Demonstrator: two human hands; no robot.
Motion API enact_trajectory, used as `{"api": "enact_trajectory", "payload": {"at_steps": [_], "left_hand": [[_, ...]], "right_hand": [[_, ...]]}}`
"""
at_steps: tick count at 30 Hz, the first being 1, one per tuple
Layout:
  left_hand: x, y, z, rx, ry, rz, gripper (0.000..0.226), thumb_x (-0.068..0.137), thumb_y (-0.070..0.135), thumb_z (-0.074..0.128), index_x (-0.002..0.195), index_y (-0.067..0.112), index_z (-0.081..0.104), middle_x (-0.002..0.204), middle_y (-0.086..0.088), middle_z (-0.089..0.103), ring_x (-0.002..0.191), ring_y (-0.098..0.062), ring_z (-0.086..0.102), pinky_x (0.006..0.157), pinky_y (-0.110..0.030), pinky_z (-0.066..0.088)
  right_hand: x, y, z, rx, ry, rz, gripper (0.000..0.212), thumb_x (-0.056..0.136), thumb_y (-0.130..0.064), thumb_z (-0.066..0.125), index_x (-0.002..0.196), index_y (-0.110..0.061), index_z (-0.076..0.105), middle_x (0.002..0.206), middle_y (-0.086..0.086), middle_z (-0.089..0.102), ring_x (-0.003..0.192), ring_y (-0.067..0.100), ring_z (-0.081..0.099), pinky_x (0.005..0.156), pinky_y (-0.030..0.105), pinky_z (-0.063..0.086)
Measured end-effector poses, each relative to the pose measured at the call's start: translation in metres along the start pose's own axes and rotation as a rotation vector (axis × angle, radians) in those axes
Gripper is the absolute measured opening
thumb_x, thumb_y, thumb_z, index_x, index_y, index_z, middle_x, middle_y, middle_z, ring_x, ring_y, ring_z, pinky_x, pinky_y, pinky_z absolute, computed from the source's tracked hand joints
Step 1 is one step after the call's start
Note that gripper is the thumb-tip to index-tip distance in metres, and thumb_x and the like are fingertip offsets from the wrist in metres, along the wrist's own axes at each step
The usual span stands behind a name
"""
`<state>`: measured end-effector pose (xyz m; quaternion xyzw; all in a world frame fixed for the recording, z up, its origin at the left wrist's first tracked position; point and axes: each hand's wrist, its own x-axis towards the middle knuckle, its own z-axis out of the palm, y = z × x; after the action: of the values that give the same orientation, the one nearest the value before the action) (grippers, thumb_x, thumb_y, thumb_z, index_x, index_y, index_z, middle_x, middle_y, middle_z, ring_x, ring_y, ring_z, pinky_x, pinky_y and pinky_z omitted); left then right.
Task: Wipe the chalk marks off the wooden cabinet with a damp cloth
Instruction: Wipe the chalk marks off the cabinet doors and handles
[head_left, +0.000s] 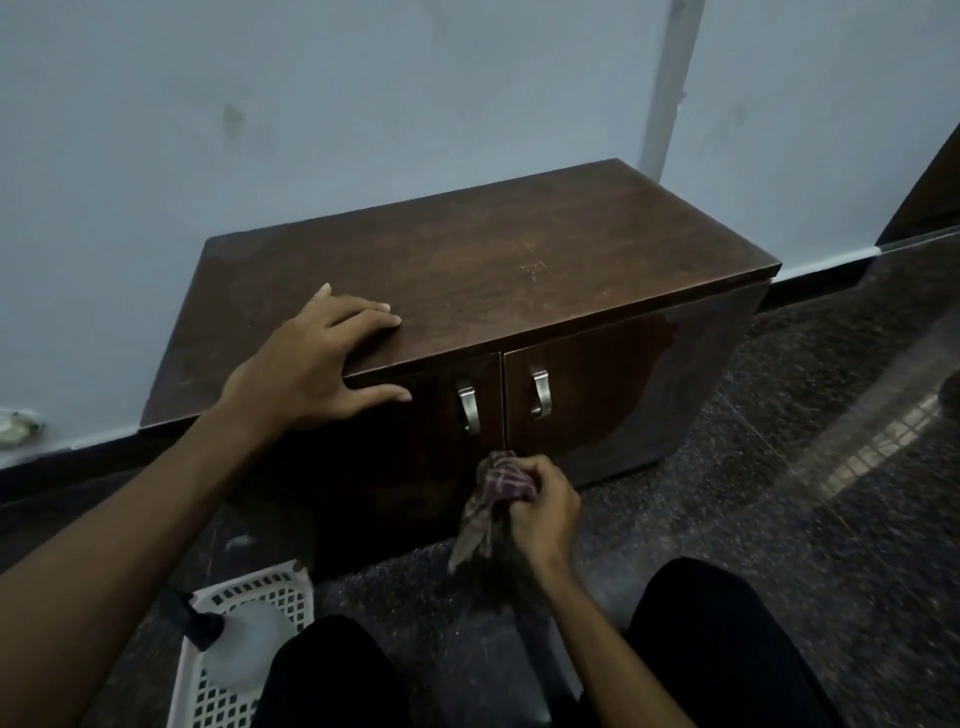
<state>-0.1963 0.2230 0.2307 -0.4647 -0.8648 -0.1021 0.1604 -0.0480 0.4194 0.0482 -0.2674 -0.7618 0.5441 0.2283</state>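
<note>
**1 cloth low on the cabinet front**

At the floor's lower left, 1 white basket (244, 670) holds 1 spray bottle (236, 644). The left hand (311, 364) lies flat, fingers spread, holding nothing, on the front left edge of 1 wooden cabinet (493, 270). 2 metal handles (469, 410) flank the door seam. The right hand (543, 506), its grip closed around 1 checked cloth (501, 480), presses it against the seam's bottom edge.

The dark wooden cabinet (467, 270) stands against the wall, doors shut. A bunched checked cloth (496, 493) touches its lower door edge.
</note>
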Motion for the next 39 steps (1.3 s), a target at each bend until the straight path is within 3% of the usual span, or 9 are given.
{"api": "enact_trajectory", "payload": {"at_steps": [3, 8, 12, 18, 23, 26, 30, 36, 39], "left_hand": [[-0.002, 0.004, -0.002, 0.028, 0.023, 0.004, 0.079, 0.076, 0.068, 0.071, 0.131, 0.011, 0.063, 0.132, -0.011, 0.063, 0.124, -0.027, 0.059, 0.122, -0.060, 0.023], [-0.015, 0.024, -0.003, 0.099, 0.221, 0.004, 0.061, 0.082, 0.054, 0.077, 0.126, 0.012, 0.068, 0.138, -0.011, 0.059, 0.132, -0.030, 0.053, 0.120, -0.063, 0.023], [-0.069, 0.111, 0.047, -0.219, 0.551, -0.255, 0.033, 0.089, 0.030, 0.075, 0.115, 0.010, 0.072, 0.124, -0.007, 0.062, 0.116, -0.021, 0.058, 0.102, -0.032, 0.047], [-0.114, 0.202, 0.108, -1.017, 0.244, -1.307, 0.023, 0.093, 0.045, 0.066, 0.115, 0.041, 0.061, 0.119, 0.015, 0.064, 0.102, 0.000, 0.065, 0.080, -0.016, 0.053], [-0.113, 0.198, 0.108, -1.554, 0.263, -1.316, 0.046, 0.094, 0.054, 0.061, 0.134, 0.031, 0.059, 0.119, 0.008, 0.073, 0.110, -0.007, 0.070, 0.095, -0.032, 0.057], [-0.113, 0.195, 0.102, -1.761, 0.323, -1.294, 0.052, 0.091, 0.055, 0.064, 0.133, 0.025, 0.060, 0.123, -0.001, 0.073, 0.115, -0.018, 0.070, 0.097, -0.043, 0.057], [-0.113, 0.189, 0.102, -1.718, 0.562, -1.443, 0.057, 0.079, 0.038, 0.079, 0.130, 0.021, 0.059, 0.121, -0.005, 0.073, 0.111, -0.019, 0.071, 0.095, -0.043, 0.058], [-0.115, 0.181, 0.110, -1.614, 0.837, -1.514, 0.049, 0.084, -0.004, 0.075, 0.122, 0.023, 0.060, 0.119, -0.011, 0.072, 0.110, -0.021, 0.071, 0.092, -0.035, 0.059], [-0.117, 0.178, 0.113, -1.608, 0.886, -1.542, 0.049, 0.084, -0.007, 0.073, 0.121, 0.021, 0.060, 0.122, -0.014, 0.070, 0.113, -0.023, 0.069, 0.092, -0.033, 0.058]], "right_hand": [[-0.013, -0.003, -0.010, -0.027, -0.254, -0.236, 0.047, 0.063, 0.021, 0.057, 0.097, -0.009, 0.072, 0.097, 0.003, 0.064, 0.089, 0.005, 0.063, 0.078, 0.009, 0.046], [-0.002, -0.039, -0.034, -0.356, -0.692, -0.665, 0.075, 0.066, 0.004, 0.070, 0.137, -0.010, 0.049, 0.133, 0.006, 0.051, 0.119, 0.019, 0.055, 0.100, 0.030, 0.047], [0.003, -0.055, -0.052, -0.526, -0.627, -0.920, 0.068, 0.072, -0.004, 0.075, 0.133, -0.011, 0.046, 0.135, 0.006, 0.048, 0.113, 0.026, 0.061, 0.084, 0.040, 0.057], [0.001, -0.046, -0.059, -0.605, -0.554, -1.022, 0.052, 0.077, 0.001, 0.075, 0.126, -0.005, 0.059, 0.131, 0.011, 0.055, 0.107, 0.027, 0.064, 0.076, 0.039, 0.060], [-0.012, -0.041, -0.043, -0.502, -0.337, -1.217, 0.021, 0.093, -0.011, 0.067, 0.113, -0.005, 0.068, 0.114, 0.012, 0.066, 0.100, 0.025, 0.063, 0.077, 0.036, 0.053], [-0.019, -0.042, -0.035, -0.505, -0.213, -1.149, 0.011, 0.092, -0.016, 0.069, 0.101, -0.010, 0.071, 0.104, 0.006, 0.067, 0.091, 0.024, 0.060, 0.069, 0.039, 0.049], [-0.020, -0.036, -0.038, -0.491, -0.451, -1.036, 0.018, 0.082, -0.012, 0.075, 0.097, -0.006, 0.069, 0.099, 0.008, 0.065, 0.088, 0.024, 0.063, 0.067, 0.040, 0.053], [-0.024, -0.041, -0.048, -0.451, -0.842, -0.872, 0.051, 0.073, -0.011, 0.072, 0.123, -0.016, 0.060, 0.116, -0.003, 0.059, 0.102, 0.012, 0.056, 0.085, 0.031, 0.052], [-0.034, -0.028, -0.057, -0.314, -1.012, -0.574, 0.087, 0.077, -0.041, 0.077, 0.149, -0.031, 0.031, 0.144, -0.018, 0.036, 0.129, 0.001, 0.038, 0.104, 0.017, 0.036]]}}
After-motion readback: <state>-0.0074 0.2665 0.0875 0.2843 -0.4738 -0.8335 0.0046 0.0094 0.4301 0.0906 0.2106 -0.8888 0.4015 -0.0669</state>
